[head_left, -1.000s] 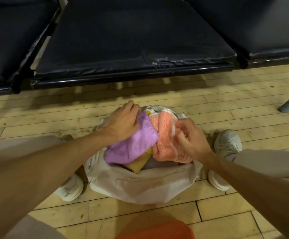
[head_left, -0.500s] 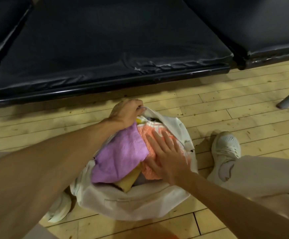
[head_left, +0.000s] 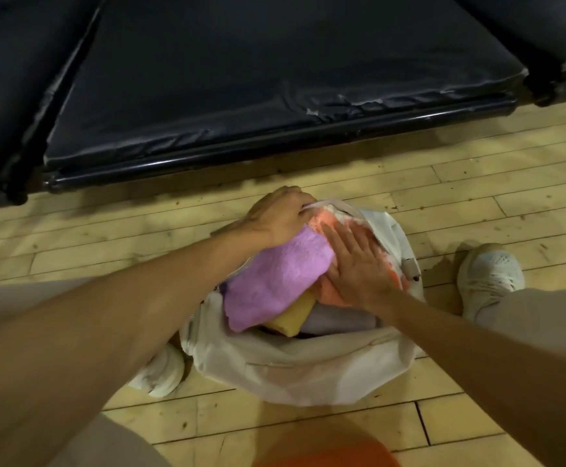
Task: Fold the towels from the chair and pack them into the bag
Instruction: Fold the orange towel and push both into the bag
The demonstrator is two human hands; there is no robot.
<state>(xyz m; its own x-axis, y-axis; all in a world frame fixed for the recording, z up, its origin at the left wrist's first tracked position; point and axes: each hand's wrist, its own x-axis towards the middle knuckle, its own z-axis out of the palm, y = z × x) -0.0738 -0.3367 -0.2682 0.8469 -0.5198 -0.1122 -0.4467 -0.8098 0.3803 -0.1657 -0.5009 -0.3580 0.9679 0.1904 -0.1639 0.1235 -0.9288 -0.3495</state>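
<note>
A white fabric bag stands open on the wooden floor between my feet. Folded towels fill it: a purple towel on top at the left, an orange towel at the right, a yellow towel and a pale lilac towel underneath. My left hand grips the bag's far rim with curled fingers. My right hand lies flat with straight fingers, pressing down on the orange towel.
Black padded chair seats run across the top, with nothing on them. My white shoes sit either side of the bag. A blurred orange shape shows at the bottom edge.
My right hand went from pinching the orange towel to lying flat on it and pushing it down. My left hand shifted from the purple towel to the bag's far rim.
</note>
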